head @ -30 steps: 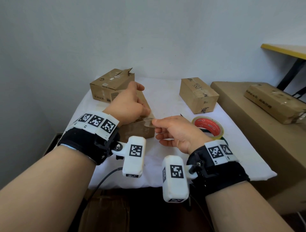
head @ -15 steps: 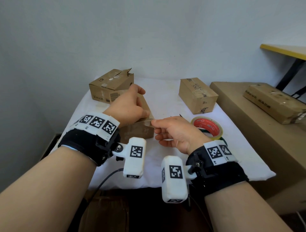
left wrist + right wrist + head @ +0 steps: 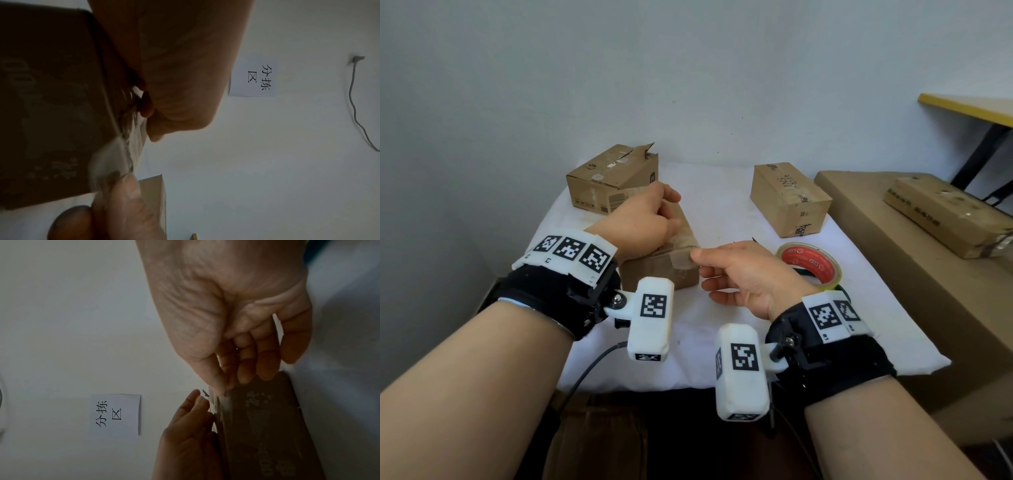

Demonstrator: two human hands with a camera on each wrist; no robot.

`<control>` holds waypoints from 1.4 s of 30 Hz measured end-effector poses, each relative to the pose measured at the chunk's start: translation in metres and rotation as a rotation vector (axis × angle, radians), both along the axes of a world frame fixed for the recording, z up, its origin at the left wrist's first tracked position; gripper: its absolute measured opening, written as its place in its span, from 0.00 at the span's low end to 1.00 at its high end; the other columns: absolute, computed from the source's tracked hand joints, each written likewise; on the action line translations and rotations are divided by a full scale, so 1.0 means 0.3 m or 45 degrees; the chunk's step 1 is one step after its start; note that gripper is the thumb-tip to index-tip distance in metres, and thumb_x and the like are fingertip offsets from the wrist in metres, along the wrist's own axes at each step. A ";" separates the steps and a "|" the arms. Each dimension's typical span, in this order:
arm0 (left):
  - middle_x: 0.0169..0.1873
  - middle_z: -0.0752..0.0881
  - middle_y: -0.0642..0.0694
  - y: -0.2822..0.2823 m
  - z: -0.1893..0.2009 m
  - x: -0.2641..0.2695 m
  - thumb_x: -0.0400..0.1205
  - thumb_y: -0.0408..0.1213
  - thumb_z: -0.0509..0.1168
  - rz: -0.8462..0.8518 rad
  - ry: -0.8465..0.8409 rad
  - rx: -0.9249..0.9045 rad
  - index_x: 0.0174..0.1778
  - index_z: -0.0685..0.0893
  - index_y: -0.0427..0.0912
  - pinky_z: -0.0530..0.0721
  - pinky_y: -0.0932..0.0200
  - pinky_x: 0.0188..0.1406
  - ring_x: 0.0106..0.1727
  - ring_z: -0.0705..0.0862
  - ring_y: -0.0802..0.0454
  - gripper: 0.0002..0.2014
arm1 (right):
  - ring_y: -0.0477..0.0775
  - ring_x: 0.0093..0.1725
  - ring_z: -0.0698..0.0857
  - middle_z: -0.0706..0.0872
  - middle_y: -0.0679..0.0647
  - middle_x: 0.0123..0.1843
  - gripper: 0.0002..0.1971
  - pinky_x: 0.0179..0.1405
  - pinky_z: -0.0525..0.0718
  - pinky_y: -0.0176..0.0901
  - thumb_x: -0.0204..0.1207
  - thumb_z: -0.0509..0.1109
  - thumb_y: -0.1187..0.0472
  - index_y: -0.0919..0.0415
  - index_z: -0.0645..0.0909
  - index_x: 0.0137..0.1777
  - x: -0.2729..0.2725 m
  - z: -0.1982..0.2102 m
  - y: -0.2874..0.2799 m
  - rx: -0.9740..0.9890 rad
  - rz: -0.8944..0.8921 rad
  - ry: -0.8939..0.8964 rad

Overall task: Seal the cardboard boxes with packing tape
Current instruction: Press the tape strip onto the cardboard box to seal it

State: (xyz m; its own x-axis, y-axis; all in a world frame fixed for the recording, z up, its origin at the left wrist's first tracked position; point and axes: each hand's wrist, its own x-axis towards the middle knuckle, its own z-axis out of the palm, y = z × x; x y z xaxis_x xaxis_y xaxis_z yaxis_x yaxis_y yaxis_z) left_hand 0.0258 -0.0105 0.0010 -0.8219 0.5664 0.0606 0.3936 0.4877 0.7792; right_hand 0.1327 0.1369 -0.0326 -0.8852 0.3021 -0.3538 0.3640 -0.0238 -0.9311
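1. Cardboard of the near box (image 3: 659, 270), at the table's front edge, looks light and stiff; the left hand (image 3: 638, 228) curls over its top, steadying it.
2. Clear tape strip (image 3: 681, 260), thin and clingy, wrinkles easily; the right hand (image 3: 743, 274) pinches its free end at the box corner.
3. Hold it by the very end, I'd say.

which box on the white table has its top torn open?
The far-left box, behind the left hand: a ragged flap sticks up. The far-right box is closed; the box between the hands is being taped.
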 end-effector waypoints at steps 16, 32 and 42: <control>0.55 0.79 0.50 -0.015 0.014 -0.001 0.80 0.29 0.72 -0.101 -0.007 -0.113 0.74 0.72 0.54 0.85 0.51 0.58 0.48 0.81 0.53 0.29 | 0.51 0.32 0.87 0.88 0.53 0.35 0.04 0.37 0.88 0.46 0.77 0.79 0.60 0.61 0.88 0.45 0.012 0.018 0.018 -0.127 0.019 -0.162; 0.47 0.83 0.52 0.004 0.000 0.012 0.85 0.40 0.68 -0.078 0.072 -0.073 0.76 0.70 0.45 0.79 0.64 0.43 0.42 0.82 0.59 0.24 | 0.49 0.45 0.87 0.88 0.49 0.46 0.16 0.50 0.88 0.46 0.81 0.73 0.43 0.56 0.87 0.53 -0.029 0.016 0.038 0.263 -0.130 0.087; 0.56 0.77 0.49 -0.015 0.002 0.004 0.82 0.30 0.69 -0.170 0.072 -0.153 0.80 0.65 0.48 0.82 0.62 0.46 0.47 0.80 0.57 0.32 | 0.58 0.56 0.91 0.93 0.55 0.53 0.20 0.53 0.90 0.53 0.77 0.76 0.40 0.57 0.83 0.55 -0.102 -0.024 -0.030 0.144 -0.098 0.094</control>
